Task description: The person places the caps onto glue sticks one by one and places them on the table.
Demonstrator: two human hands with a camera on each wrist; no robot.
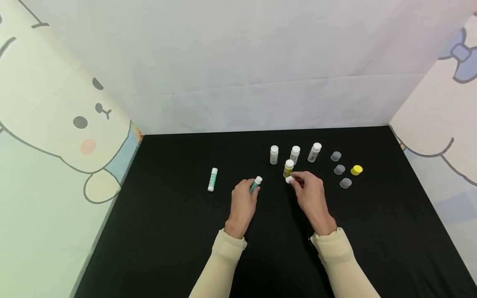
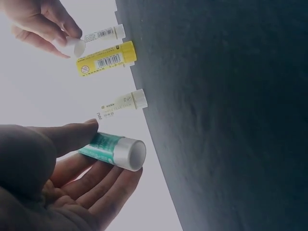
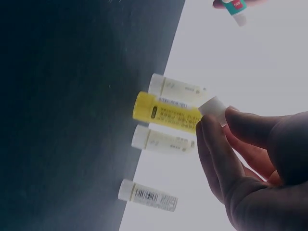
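Note:
My left hand (image 1: 243, 203) holds a green glue stick (image 2: 107, 146) between thumb and fingers, its white end showing in the head view. In the right wrist view, a small white cap (image 3: 213, 110) is pinched between thumb and fingertips of my right hand (image 1: 312, 200). Just beyond that cap a yellow glue stick (image 1: 287, 170) with a white top stands on the table. Three white glue sticks stand behind it: one on the left (image 1: 273, 155), one in the middle (image 1: 294, 155) and one on the right (image 1: 314, 153).
Another green glue stick (image 1: 213, 179) is on the black-covered table (image 1: 171, 231), left of my hands. On the right are a yellow cap (image 1: 356, 170) and three translucent caps, the nearest translucent cap (image 1: 345, 183) among them. A white cloth wall (image 1: 238, 103) closes off the back.

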